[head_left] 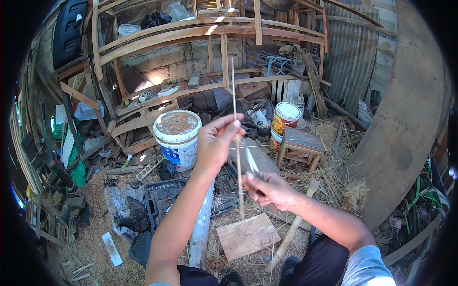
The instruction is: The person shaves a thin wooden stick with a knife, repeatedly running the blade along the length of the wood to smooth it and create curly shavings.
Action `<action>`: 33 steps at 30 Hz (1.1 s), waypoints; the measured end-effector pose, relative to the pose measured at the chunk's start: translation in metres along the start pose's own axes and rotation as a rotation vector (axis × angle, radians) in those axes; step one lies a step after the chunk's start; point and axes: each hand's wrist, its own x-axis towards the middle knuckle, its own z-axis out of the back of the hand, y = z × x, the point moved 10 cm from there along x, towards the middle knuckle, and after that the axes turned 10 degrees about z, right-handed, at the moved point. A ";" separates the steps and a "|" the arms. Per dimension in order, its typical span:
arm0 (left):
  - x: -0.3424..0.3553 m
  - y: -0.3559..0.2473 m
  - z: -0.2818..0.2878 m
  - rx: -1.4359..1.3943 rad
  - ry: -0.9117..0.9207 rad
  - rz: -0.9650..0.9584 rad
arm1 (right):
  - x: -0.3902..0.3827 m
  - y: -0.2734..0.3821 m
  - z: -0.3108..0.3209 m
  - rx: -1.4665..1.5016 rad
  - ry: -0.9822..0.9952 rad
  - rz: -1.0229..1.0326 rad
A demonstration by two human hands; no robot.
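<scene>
A long thin wooden stick (pixel 234 90) stands nearly upright in front of me. My left hand (pixel 215 144) pinches it around its middle between thumb and fingers. In my right hand (pixel 271 189) is a knife (pixel 251 160), its bright blade pointing up and lying close beside the stick just below my left hand. Whether the edge touches the wood, I cannot tell. The right fingers wrap round the handle and hide most of it. Below the stick's lower end, a flat wooden board (pixel 249 237) rests on the ground.
A white bucket (pixel 177 143) filled with brownish material stands beyond my left forearm. Farther right are stacked paint cans (pixel 285 119) and a small wooden stool (pixel 302 143). An open tool case (pixel 162 196) lies at left. Wooden framing (pixel 186 33) spans the back; a large plank (pixel 405 109) leans at right.
</scene>
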 end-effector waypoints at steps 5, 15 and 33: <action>-0.005 0.017 0.012 -0.244 -0.059 0.180 | 0.004 0.032 0.059 -0.233 -0.408 0.343; -0.056 0.060 -0.056 -0.532 0.245 0.560 | -0.037 0.099 -0.001 -1.064 -0.250 0.953; -0.087 0.070 -0.068 -0.562 0.372 0.693 | -0.027 0.120 0.088 -0.989 -0.559 0.712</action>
